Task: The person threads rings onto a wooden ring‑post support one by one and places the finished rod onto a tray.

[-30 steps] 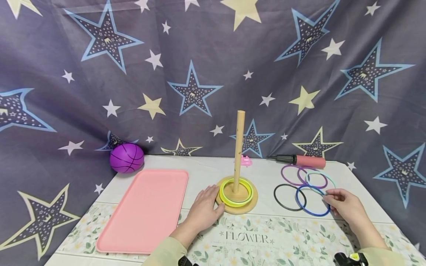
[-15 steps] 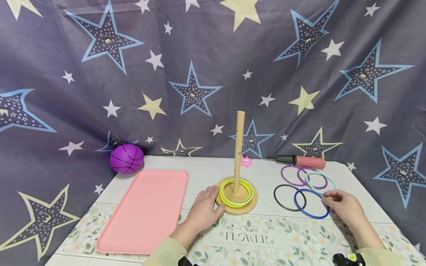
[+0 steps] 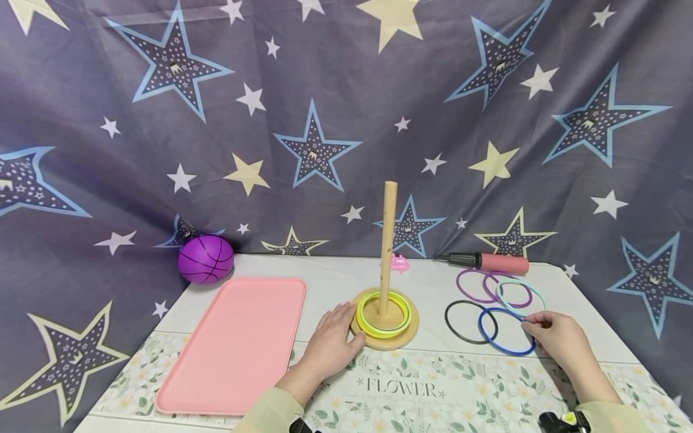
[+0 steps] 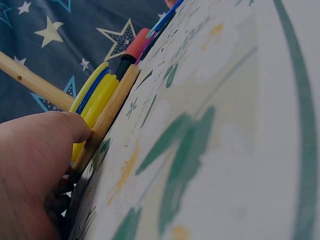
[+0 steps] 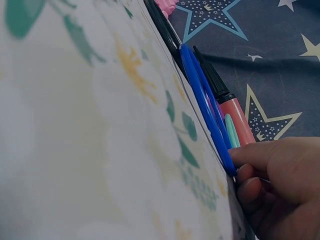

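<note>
A wooden ring-toss stand has yellow rings around the foot of its post. A blue ring shows between the yellow ones in the left wrist view. My left hand rests at the left of the round base, fingers extended along its rim and thumb touching the near edge. To the right, my right hand pinches the right side of a blue ring between thumb and fingers. That ring lies low over the table, overlapping a black ring.
Purple rings and a turquoise ring lie behind the blue one. A red hand pump is at the back. On the left are a pink tray and a purple ball. A small pink object sits behind the post.
My right hand has drawn the blue ring slightly toward me and left, off its overlap with the turquoise ring. My left hand has stayed at the base.
</note>
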A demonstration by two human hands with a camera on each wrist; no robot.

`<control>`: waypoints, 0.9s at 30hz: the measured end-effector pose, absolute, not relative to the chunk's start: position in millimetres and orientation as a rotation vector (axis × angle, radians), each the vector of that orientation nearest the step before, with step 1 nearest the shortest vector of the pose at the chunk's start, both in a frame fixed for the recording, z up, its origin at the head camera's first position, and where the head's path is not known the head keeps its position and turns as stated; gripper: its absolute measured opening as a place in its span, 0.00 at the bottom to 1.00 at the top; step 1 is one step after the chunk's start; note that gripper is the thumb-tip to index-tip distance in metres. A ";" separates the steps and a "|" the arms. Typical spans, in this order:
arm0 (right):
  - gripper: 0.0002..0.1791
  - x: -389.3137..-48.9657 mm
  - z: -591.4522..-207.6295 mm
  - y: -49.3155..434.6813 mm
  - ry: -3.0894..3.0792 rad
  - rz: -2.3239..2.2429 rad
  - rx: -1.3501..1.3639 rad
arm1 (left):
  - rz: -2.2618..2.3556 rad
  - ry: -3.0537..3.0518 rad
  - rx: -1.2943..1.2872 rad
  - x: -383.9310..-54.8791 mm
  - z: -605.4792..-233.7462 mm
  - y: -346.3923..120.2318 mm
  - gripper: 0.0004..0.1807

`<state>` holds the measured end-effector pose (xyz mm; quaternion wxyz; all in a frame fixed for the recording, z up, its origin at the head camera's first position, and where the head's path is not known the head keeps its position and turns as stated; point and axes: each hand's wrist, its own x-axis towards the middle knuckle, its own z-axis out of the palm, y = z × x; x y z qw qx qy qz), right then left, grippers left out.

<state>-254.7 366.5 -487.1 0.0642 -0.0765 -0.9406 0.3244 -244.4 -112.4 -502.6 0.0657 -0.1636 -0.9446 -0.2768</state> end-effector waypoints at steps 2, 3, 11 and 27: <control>0.17 -254.3 -487.1 366.8 -2.843 0.968 -0.222 | -0.836 -2.851 -0.494 -244.2 -502.4 -112.0 0.38; 0.17 -254.0 -487.0 366.9 -2.844 0.963 -0.216 | -0.837 -2.852 -0.493 -244.2 -502.4 -111.8 0.38; 0.18 -254.5 -490.0 372.0 -2.811 1.038 -0.216 | -0.841 -2.864 -0.482 -243.2 -499.4 -109.8 0.38; 0.22 -249.0 -496.3 370.2 -2.687 1.295 -0.280 | -0.845 -2.861 -0.490 -242.2 -498.4 -111.3 0.38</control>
